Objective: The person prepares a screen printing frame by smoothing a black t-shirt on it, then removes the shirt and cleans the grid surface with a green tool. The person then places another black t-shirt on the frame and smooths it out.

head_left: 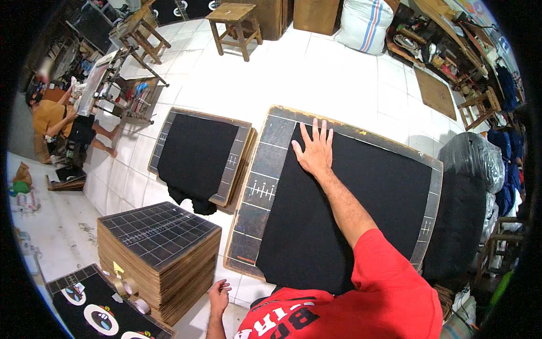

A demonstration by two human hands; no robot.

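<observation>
My right hand (315, 150) lies flat, fingers spread, on the upper left part of a black cloth (367, 209). The cloth covers most of a large dark board (254, 209) with white ruled lines, and its near edge drops past the board toward my body. Down at the lower middle, my left hand (219, 295) hangs with nothing in it, its fingers loosely bent and apart. It is beside a tall stack of boards (164, 234) whose top is marked with a white grid. A second black cloth (199, 151) drapes over another board to the left, its lower end bunched over the edge.
Rolls of tape (129, 285) sit beside the stack, near a black printed panel (101, 319). A person (53, 121) works at a frame table on the left. A wooden stool (232, 25) and a white sack (366, 25) stand behind. Plastic-wrapped bundles (471, 161) are at right.
</observation>
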